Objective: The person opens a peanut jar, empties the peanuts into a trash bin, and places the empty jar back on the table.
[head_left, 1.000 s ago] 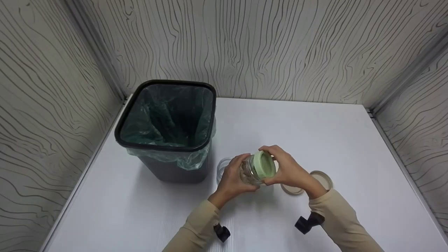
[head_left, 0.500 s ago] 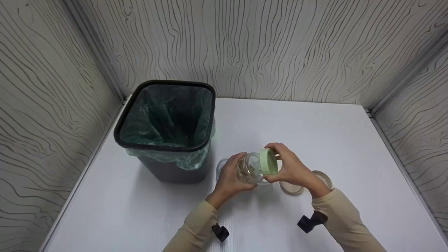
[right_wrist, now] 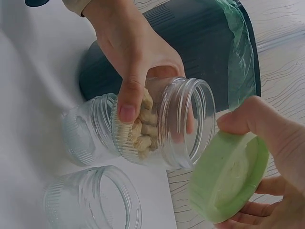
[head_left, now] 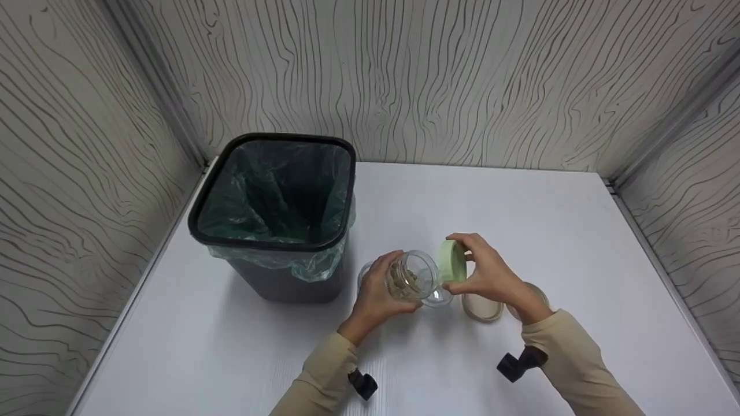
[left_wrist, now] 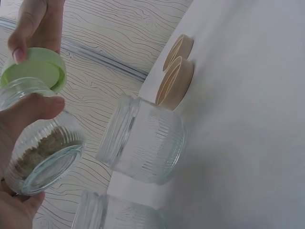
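Note:
My left hand grips a clear glass jar above the table, its mouth tilted up and to the right. Tan, lumpy pieces that look like nuts lie inside it. The right hand holds a light green lid by its rim, just off the jar's mouth and apart from it. Below the held jar, two more clear glass jars stand without lids, largely hidden in the head view. In the left wrist view one jar shows whole and the other jar is cut off.
A dark bin with a green plastic liner stands on the left of the white table. Two beige lids lie near the right forearm: one lid in plain view, the other lid partly covered. Patterned walls enclose the table.
The green lid has come off the held jar and moved right with my right hand. The jar's mouth now faces up more, and its contents show through the opening.

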### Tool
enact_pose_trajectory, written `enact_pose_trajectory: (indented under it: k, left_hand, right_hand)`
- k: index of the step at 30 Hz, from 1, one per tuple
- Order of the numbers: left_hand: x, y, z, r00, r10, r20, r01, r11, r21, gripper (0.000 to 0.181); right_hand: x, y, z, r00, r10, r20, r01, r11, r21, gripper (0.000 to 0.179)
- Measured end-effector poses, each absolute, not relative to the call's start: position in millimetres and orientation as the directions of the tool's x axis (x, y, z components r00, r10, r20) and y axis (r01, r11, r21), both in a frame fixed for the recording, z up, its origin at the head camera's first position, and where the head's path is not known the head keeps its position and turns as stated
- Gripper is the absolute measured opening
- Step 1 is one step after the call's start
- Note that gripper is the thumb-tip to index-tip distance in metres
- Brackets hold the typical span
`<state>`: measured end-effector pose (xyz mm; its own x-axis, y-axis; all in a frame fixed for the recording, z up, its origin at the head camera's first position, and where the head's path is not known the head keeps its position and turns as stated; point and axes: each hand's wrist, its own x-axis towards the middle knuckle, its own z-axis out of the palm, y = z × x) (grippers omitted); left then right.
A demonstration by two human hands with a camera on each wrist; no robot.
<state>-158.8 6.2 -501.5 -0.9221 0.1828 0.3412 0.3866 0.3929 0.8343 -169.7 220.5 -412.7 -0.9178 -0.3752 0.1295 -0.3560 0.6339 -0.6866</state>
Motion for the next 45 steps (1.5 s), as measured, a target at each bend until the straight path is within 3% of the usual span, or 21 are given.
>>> enact_pose_trajectory:
  k: [45]
  left_hand:
    - [-160,4,-502,-0.919,0.186,0.347,0.394,0.395,0.83,0.089]
  right_hand:
    - [-199,258,-443,-0.992,-0.108,-0.06,-0.02,0.619,-0.785,0.079]
